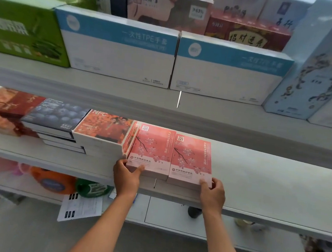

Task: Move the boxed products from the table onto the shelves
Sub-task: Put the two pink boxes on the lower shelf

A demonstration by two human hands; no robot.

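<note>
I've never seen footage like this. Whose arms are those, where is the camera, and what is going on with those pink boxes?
No machine here: a person wears a wide-angle camera on the head, looking down at their own bare arms. Two pink boxes with blossom prints lie side by side on the middle shelf. The left hand holds the near edge of the left pink box; the right hand holds the near edge of the right pink box. An orange box sits just left of them, white-and-blue boxes on the shelf above.

Two pink boxes [170, 155] with blossom-branch print on grey shelf [268, 179].
</note>
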